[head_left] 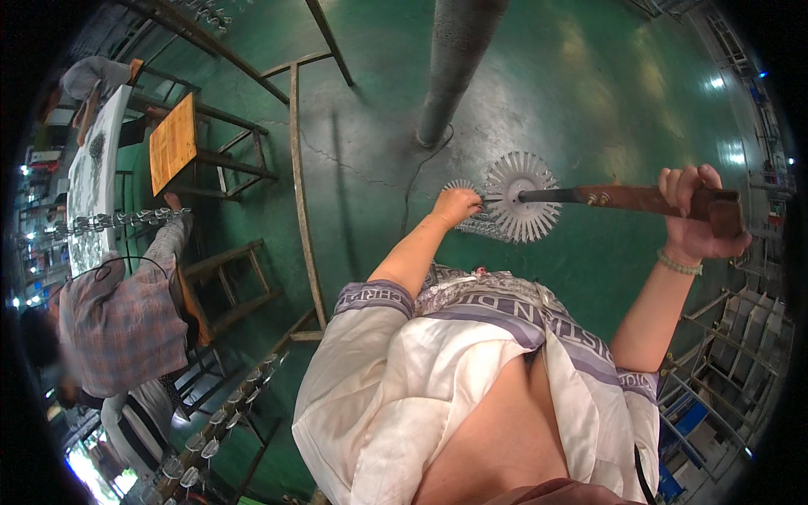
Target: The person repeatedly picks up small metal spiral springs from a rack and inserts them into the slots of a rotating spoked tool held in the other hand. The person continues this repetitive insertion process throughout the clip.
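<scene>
My right hand (700,231) is closed round the end of a long brown handle (635,199), out to the right of my body. From the handle a dark rod runs left to a round metal disc (509,185) with many narrow slots round its rim. On the disc's other side my left hand (455,207) is closed, its fingertips at a dark rod end. A smaller toothed disc (459,184) shows just beyond that hand. Shiny metal pieces (486,225) are visible below the large disc, partly hidden by it.
A thick grey post (459,67) stands on the green floor ahead, a cable at its foot. At left are a metal frame (299,185), a wooden stool (173,145), a white table (94,181) and seated people (126,328). Metal racks (724,362) stand at right.
</scene>
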A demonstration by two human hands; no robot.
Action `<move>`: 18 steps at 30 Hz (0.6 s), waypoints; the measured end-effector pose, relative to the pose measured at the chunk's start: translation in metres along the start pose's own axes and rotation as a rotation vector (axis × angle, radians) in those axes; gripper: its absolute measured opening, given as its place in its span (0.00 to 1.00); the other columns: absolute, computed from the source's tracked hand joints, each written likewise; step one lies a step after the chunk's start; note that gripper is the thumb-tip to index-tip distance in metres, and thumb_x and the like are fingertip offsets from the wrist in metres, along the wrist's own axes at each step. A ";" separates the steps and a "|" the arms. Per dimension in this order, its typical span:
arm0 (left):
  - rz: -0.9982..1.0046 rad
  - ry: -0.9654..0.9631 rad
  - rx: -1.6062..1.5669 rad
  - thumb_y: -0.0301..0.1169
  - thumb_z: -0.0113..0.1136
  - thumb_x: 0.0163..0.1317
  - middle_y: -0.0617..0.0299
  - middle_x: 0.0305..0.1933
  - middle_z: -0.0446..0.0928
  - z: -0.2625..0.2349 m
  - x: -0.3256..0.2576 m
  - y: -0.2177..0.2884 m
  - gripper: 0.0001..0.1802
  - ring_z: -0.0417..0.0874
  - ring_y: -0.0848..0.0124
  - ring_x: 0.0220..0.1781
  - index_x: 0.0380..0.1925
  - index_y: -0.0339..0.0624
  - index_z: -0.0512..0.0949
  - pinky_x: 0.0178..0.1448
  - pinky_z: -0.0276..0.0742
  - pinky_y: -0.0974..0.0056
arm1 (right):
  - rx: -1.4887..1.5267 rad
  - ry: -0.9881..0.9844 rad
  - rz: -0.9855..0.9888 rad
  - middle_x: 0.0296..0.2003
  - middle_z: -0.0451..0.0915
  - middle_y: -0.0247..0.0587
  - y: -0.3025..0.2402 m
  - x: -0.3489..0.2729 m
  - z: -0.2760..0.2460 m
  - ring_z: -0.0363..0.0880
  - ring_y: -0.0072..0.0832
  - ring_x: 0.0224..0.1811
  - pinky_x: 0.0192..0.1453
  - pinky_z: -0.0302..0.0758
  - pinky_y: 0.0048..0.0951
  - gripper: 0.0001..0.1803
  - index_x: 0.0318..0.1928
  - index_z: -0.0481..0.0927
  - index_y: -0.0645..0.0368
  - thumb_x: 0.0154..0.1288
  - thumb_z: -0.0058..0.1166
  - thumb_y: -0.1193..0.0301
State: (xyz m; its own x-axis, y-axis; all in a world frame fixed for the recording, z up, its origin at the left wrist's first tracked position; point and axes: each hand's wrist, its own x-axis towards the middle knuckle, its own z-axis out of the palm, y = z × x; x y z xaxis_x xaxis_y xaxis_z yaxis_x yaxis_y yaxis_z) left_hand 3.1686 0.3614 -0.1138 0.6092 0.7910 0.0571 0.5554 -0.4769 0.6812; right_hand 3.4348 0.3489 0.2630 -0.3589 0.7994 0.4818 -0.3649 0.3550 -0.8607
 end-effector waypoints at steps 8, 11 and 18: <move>-0.015 0.197 -0.012 0.35 0.63 0.49 0.65 0.33 0.79 -0.034 -0.008 0.002 0.08 0.80 0.62 0.36 0.31 0.51 0.81 0.40 0.76 0.59 | 0.044 0.038 -0.001 0.18 0.61 0.29 0.003 0.007 0.003 0.51 0.20 0.20 0.29 0.50 0.27 0.59 0.58 0.66 0.65 0.41 0.39 0.24; -0.013 0.509 -0.028 0.33 0.64 0.48 0.62 0.30 0.80 -0.098 -0.017 -0.002 0.07 0.81 0.61 0.31 0.28 0.47 0.81 0.36 0.76 0.61 | 0.042 0.206 0.054 0.19 0.64 0.31 0.003 -0.001 0.008 0.54 0.22 0.22 0.31 0.52 0.29 0.57 0.57 0.66 0.67 0.41 0.44 0.27; 0.235 1.434 0.553 0.22 0.64 0.47 0.60 0.24 0.77 -0.374 -0.065 0.074 0.06 0.77 0.65 0.24 0.26 0.42 0.78 0.28 0.72 0.64 | -0.015 0.213 -0.030 0.18 0.64 0.33 -0.015 -0.008 0.023 0.56 0.23 0.21 0.27 0.55 0.27 0.43 0.54 0.68 0.69 0.58 0.34 0.40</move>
State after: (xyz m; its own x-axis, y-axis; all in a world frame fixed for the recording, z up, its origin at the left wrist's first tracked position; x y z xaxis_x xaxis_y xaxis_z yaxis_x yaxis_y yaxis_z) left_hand 2.9584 0.4183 0.2058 -0.1434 0.2181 0.9653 0.8573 -0.4599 0.2313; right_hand 3.4235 0.3266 0.2755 -0.1584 0.8721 0.4629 -0.3589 0.3859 -0.8499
